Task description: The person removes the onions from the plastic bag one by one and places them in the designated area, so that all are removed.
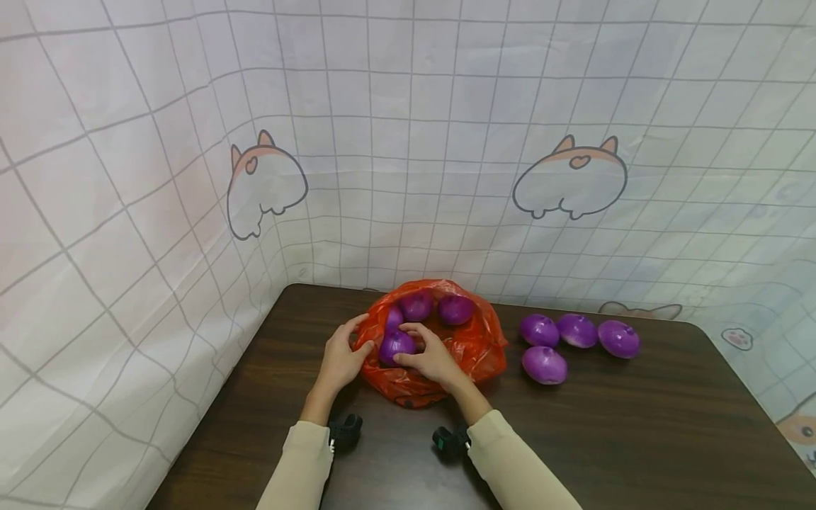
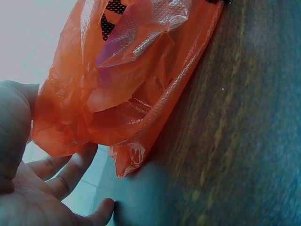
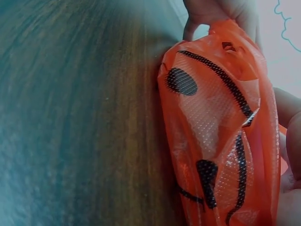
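Observation:
A red plastic bag (image 1: 484, 347) lies wide-mouthed on the table, with several purple onion-like balls inside. My right hand (image 1: 436, 360) reaches over the near rim and pinches one purple ball (image 1: 397, 346) between thumb and fingers, inside the bag's left part. The bag's left edge is gripped by my left hand (image 1: 341, 360), thumb on the inner side. In the left wrist view my left hand (image 2: 47, 188) has its fingers curved behind the red plastic (image 2: 127, 103). The right wrist view shows the bag's black-printed side (image 3: 202, 122) covering much of my right hand (image 3: 291, 141).
Right of the bag, several purple balls (image 1: 545, 365) sit in a group on the dark wooden table (image 1: 637, 425). A white grid-patterned cloth (image 1: 408, 142) with cartoon animals hangs behind and along the left side.

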The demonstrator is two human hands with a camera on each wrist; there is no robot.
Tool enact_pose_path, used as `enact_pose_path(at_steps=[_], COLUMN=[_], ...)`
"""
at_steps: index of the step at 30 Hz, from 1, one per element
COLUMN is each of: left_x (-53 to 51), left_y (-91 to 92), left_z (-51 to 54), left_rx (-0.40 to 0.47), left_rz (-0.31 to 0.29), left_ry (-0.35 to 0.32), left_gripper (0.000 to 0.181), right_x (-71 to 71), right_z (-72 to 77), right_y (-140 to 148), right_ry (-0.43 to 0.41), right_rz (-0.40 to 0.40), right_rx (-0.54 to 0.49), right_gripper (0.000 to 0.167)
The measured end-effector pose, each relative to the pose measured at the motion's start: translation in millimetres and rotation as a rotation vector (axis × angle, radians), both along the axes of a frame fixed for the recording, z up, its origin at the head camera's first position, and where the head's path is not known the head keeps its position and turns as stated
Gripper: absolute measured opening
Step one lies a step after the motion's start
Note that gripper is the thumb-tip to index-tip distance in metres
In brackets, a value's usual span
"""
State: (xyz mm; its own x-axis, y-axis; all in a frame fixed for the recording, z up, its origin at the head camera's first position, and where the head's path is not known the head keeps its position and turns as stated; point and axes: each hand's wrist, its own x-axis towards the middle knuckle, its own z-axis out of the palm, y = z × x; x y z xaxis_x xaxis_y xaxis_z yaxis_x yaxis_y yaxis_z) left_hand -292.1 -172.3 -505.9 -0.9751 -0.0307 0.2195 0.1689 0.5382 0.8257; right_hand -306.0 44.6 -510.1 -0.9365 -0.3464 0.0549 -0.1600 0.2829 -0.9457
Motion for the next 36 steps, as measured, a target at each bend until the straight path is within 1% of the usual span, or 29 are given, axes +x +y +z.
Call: enact_pose_path(at_steps=[7,11,16,23,30,34,36], left_x=[-0.9,-1.3,-1.0,-1.2,0.1,-0.3,-0.5], left_y=[0.3,0.4,0.7,1.2,0.6,-0.2,-0.7], left_z=[0.0,0.5,1.9,2.1,2.1,0.2,-0.7], left_rx=[-0.002,-0.005,-0.007,-0.001,-0.002,-0.005,-0.002], left_rz=[-0.002,-0.002,0.000,-0.001,0.004,0.003,0.001], left_ry=[0.005,0.012,0.008,0.003,0.003,0.014,0.017], left_gripper=[0.055,0.055,0.056,0.056,0.055,0.055,0.055], right_x=[-2.2,-2.8,-2.8,-3.0,1.4,3.0,4.2], right_z=[-2.6,-2.9,-2.7,-2.7,-1.2,-1.4,-1.1], right_y=[0,-1,-1,0,5,10,13], right_ry=[0.013,0.030,0.047,0.058,0.058,0.047,0.038], right_rz=[0.001,-0.001,-0.004,-0.009,-0.050,-0.078,-0.087], right_rx=[-0.010,0.004,0.015,0.003,-0.011,-0.014,-0.035], right_gripper=[0.055,0.056,0.057,0.057,0.059,0.061,0.061])
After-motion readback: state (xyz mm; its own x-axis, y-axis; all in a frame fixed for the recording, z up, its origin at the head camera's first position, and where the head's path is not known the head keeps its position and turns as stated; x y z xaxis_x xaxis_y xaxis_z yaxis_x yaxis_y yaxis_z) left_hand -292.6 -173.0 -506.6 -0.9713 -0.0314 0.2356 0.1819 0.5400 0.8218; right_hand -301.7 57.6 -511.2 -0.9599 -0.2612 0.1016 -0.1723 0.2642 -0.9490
